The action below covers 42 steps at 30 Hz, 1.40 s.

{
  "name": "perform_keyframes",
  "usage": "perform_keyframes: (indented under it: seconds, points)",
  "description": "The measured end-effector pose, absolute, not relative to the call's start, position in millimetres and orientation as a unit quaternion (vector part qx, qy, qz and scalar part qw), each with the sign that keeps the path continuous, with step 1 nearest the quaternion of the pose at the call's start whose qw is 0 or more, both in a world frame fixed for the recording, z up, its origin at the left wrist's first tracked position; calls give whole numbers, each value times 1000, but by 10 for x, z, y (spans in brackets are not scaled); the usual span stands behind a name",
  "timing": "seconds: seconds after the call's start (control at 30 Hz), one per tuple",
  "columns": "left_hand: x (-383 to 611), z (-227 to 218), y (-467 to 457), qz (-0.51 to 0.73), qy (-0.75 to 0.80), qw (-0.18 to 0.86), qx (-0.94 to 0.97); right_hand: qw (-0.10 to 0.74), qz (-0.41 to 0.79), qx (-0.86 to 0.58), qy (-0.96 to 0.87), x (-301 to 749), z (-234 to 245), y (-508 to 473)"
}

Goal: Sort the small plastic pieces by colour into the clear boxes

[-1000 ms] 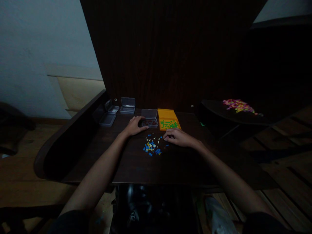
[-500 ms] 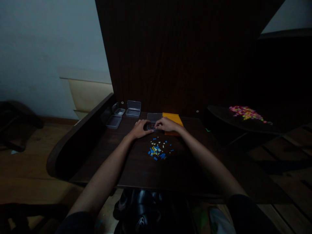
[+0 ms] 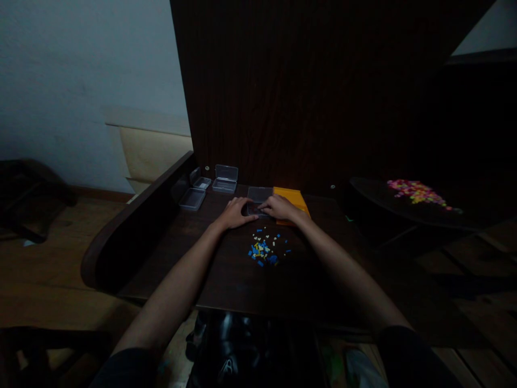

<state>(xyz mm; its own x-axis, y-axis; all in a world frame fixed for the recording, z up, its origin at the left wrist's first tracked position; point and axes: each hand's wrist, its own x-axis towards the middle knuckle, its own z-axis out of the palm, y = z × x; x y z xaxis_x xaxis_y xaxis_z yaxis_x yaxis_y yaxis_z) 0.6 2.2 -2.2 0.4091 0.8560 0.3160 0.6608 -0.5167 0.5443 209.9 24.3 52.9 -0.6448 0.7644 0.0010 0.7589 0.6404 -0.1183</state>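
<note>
A clear plastic box (image 3: 260, 193) with its lid raised stands toward the back of the dark table. My left hand (image 3: 235, 212) grips its left side, thumb along the front and fingers toward the rear. Over the box's right part is my right hand (image 3: 278, 207), its index finger reaching down inside and the other fingers curled. Whether the right fingers hold a small piece is hidden. Small dark reddish bits seem to lie in the box, too dim to name. Nearer to me, small blue, yellow and cream pieces (image 3: 262, 250) form a loose pile.
Three other clear boxes, a larger open one (image 3: 225, 186), a small one (image 3: 202, 183) and a shallow tray-like one (image 3: 193, 199), sit at the back left. Right of the hands lies a yellow-orange folder-like item (image 3: 291, 198). Pink and yellow pieces (image 3: 420, 193) cover part of a dark side surface.
My right hand has gone from a pinch above the box to an index finger pointing into it. My left hand stays at the box. The view has shifted slightly.
</note>
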Motion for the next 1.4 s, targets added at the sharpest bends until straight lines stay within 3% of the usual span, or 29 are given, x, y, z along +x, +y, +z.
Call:
perform_keyframes:
  seconds: [0.43, 0.8, 1.1, 1.4]
  points:
    - [11, -16, 34, 277, 473, 170, 819, 185, 185, -375, -889, 2556, 491, -586]
    - [-1, 24, 17, 274, 477, 180, 815, 134, 246, -324, -904, 2726, 366, -1244]
    - [-2, 2, 39, 272, 477, 171, 818, 159, 318, -343, -869, 2790, 311, -1322]
    - [4, 36, 8, 265, 482, 173, 817, 156, 315, -330, -876, 2859, 325, -1207]
